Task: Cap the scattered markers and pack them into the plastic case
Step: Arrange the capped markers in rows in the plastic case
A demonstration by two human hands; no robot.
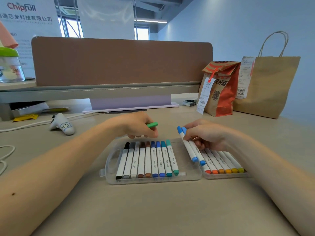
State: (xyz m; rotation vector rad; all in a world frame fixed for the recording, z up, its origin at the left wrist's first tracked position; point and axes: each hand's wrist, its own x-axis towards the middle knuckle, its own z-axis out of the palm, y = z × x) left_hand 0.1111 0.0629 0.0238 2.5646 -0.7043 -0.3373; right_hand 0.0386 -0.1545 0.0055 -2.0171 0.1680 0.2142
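Note:
A clear plastic case (109, 167) lies open on the desk in front of me. Its left half holds a row of several capped markers (148, 160), from black through brown and blue to teal. The right half (226, 176) holds several markers with red, orange and yellow caps. My left hand (136, 125) hovers above the far edge of the case and holds a green marker (152, 125), of which only the cap end shows. My right hand (206, 135) grips two light-blue capped markers (190, 149), tilted over the hinge between the halves.
A desk divider (119, 62) and a monitor stand (131, 104) close off the back. Two paper bags (219, 89) (267, 86) stand at the back right. A white device labelled 103 (62, 126) and cables lie at the left, and a bottle (10, 67) stands far left.

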